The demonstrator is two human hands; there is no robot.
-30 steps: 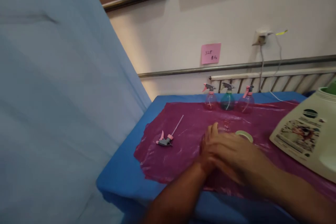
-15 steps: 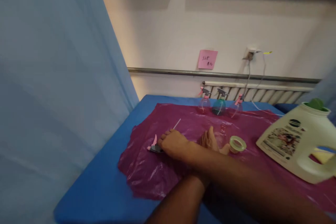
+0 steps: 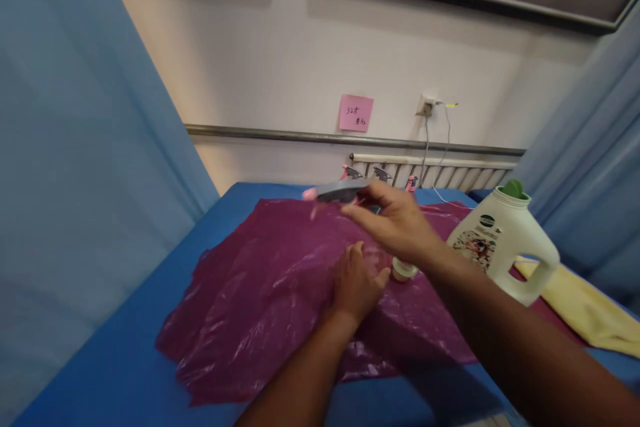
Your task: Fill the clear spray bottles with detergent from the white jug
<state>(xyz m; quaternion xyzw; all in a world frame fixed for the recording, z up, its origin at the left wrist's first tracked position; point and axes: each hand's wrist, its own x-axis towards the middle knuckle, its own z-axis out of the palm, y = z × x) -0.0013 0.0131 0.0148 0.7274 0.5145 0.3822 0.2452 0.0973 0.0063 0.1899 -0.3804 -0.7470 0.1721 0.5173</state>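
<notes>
My right hand (image 3: 400, 217) is raised over the sheet, its thumb and fingers closed on a grey and pink trigger spray head (image 3: 340, 191). The spray head is slightly blurred and points left. Lower down, my left hand (image 3: 357, 287) curls round a clear bottle (image 3: 376, 255), which is hard to make out against the purple sheet. Right beside its thumb is a small pale yellowish round container (image 3: 404, 271), partly covered by my right forearm. Behind my right hand, spray bottles with trigger tops (image 3: 383, 173) stand in a row, mostly hidden.
A crinkled purple plastic sheet (image 3: 240, 293) covers much of the blue bed (image 3: 110, 360). To the right stand a large cream jug (image 3: 500, 240) with a green top and a folded yellow cloth (image 3: 585, 307). Blue curtains (image 3: 75, 180) hang at both sides.
My right hand has lifted the spray head off the sheet and moved it up and right. My arms are no longer crossed. The view has shifted to the right.
</notes>
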